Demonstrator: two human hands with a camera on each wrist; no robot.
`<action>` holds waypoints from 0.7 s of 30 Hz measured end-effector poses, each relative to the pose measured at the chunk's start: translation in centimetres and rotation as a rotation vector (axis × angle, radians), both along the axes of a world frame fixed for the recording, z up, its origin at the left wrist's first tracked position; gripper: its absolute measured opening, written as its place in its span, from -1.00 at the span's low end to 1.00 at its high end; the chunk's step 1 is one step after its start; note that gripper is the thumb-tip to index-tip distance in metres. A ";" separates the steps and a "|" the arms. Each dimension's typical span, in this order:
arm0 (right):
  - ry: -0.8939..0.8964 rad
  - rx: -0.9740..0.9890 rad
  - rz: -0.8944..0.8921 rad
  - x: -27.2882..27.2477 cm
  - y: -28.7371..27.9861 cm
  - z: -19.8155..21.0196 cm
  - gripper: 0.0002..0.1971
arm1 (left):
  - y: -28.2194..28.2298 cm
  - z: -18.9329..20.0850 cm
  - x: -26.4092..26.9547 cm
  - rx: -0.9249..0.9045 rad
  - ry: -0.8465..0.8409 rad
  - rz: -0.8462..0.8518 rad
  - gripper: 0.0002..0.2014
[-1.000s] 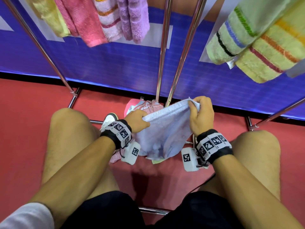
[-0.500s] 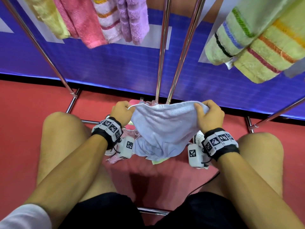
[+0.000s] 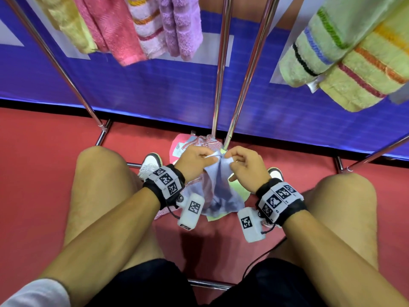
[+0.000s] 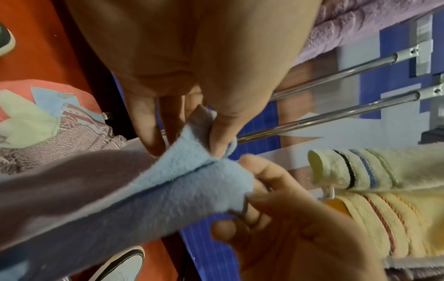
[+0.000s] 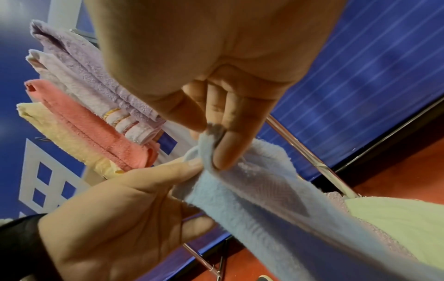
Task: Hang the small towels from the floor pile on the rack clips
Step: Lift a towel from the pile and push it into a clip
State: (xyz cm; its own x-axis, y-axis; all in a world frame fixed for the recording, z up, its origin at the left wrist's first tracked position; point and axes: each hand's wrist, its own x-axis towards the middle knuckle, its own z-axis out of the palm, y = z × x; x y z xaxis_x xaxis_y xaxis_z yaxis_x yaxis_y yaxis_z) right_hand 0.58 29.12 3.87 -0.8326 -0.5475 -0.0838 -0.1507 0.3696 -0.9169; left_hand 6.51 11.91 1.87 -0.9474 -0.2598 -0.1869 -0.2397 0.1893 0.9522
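Observation:
A light blue small towel (image 3: pixel 218 187) hangs folded between my knees, its two top corners brought together. My left hand (image 3: pixel 207 157) pinches one corner between thumb and fingers (image 4: pixel 216 140). Right beside it, my right hand (image 3: pixel 230 161) pinches the other corner (image 5: pixel 217 152). Both hands meet just above the floor pile (image 3: pixel 199 141) of pink, patterned and pale green towels (image 3: pixel 238 190), which lies at the foot of the rack. The blue towel (image 4: pixel 144 190) covers most of the pile. No rack clips show in any view.
Chrome rack poles (image 3: pixel 221 63) rise just behind my hands. Pink, yellow and lilac towels (image 3: pixel 115 29) hang upper left, green and yellow striped ones (image 3: pixel 332 54) upper right. A blue banner wall (image 3: pixel 155 89) backs the rack. My knees and white shoes (image 3: pixel 152 161) flank the pile on the red floor.
My hands held the blue towel's top edge stretched wide; they have moved together, so the corners now meet and the towel hangs folded and narrow.

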 end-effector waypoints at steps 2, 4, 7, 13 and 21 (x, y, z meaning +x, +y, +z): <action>-0.034 -0.007 0.013 0.0 -0.2 0.1 -0.56 | 0.6 -0.1 0.0 0.013 -0.013 0.016 -0.91; 0.017 0.002 0.022 -0.2 -0.2 -0.1 -0.53 | 0.9 0.3 0.1 0.068 -0.022 0.059 -0.96; 0.146 0.020 0.010 -0.3 -0.1 -0.4 -0.56 | 0.7 1.0 -0.1 0.151 -0.033 0.142 -0.77; 0.197 0.036 -0.017 -0.4 0.1 -1.0 -0.84 | 1.3 1.8 0.4 0.230 -0.038 0.064 -0.72; 0.414 0.085 0.049 -0.7 0.4 -1.0 -0.94 | 1.9 2.1 0.4 0.308 -0.025 0.163 -0.78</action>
State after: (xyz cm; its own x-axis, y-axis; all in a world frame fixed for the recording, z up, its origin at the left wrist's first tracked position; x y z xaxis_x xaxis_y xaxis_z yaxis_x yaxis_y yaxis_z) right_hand -0.09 29.50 2.85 -0.7785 -0.5931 0.2055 -0.5192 0.4245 -0.7418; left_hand 6.94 13.84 3.95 -0.8924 -0.3352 -0.3022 -0.2667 -0.1485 0.9523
